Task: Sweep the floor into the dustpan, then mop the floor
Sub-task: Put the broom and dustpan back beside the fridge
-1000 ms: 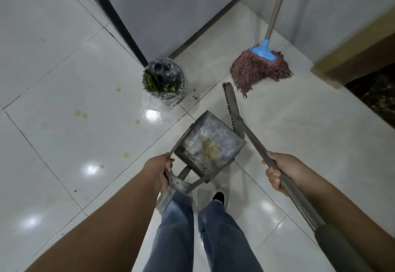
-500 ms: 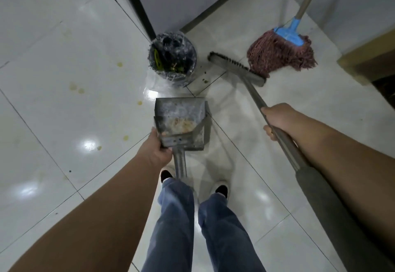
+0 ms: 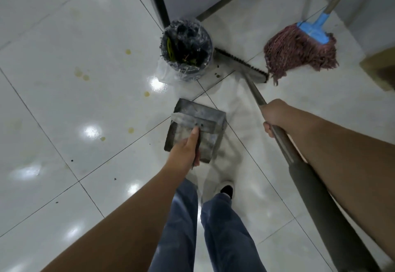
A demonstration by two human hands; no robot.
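Left hand (image 3: 184, 151) gripped the dustpan (image 3: 195, 130); right hand (image 3: 274, 118) clenched the broom (image 3: 241, 64) handle. Risk: tilting the dustpan could spill debris short of the bin (image 3: 187, 49) ahead.

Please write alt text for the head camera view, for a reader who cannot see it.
A person's left hand holds a metal dustpan, and the right hand holds a push broom on white floor tiles. Ahead are a lined trash bin and a red mop.
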